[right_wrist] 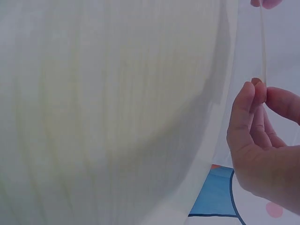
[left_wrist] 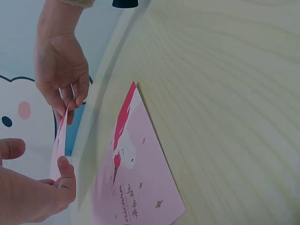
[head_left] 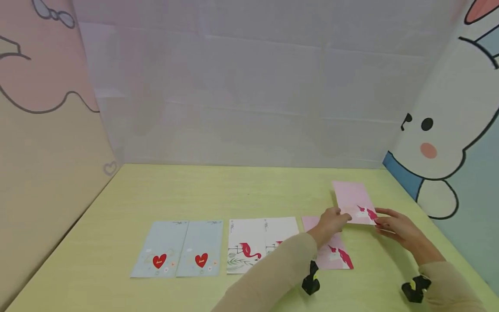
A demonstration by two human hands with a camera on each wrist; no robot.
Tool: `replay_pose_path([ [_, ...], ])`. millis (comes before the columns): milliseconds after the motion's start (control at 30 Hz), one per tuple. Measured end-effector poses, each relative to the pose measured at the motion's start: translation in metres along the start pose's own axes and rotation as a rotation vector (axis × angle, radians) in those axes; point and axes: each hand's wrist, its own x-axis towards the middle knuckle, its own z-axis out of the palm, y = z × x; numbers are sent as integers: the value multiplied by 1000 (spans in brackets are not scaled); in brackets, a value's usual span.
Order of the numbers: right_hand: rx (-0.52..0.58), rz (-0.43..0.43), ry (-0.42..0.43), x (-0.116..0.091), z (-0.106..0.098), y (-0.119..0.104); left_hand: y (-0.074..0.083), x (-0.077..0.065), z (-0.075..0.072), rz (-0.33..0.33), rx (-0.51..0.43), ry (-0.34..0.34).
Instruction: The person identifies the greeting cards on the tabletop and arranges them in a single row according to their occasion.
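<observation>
Both hands hold a pink unicorn card (head_left: 352, 197) above the right part of the table. The left hand (head_left: 333, 222) pinches its lower left edge, and the right hand (head_left: 401, 229) pinches its lower right corner. In the right wrist view the card (right_wrist: 263, 51) is seen edge-on between the right hand's (right_wrist: 258, 126) thumb and fingers. Another pink unicorn card (head_left: 335, 258) lies on the table, partly covered by the left forearm; the left wrist view shows its unicorn and gold stars close up.
Left of the pink card lie two white flamingo cards (head_left: 243, 232), side by side, one partly behind the left sleeve. Two light blue heart cards (head_left: 163, 238) lie farther left. A white sheet (head_left: 249, 86) and printed panels (head_left: 436, 143) stand around the pale yellow table (head_left: 234, 190).
</observation>
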Motion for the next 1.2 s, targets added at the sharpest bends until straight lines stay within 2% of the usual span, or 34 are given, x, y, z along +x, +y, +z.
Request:
replay_pose_path([
  [300, -40, -13, -27, -8, -4, 8, -2, -15, 2, 7, 34, -5],
  [600, -69, -30, -61, -20, -7, 19, -13, -30, 4, -16, -128, -60],
  [767, -72, -49, -51, -28, -8, 25, -19, -40, 5, -1, -189, -111],
  [967, -123, -18, -23, -34, -10, 27, -23, -52, 0, 14, -177, -191],
  [1200, -137, 13, -35, -38, -13, 33, -27, -64, 1, -32, -223, -260],
])
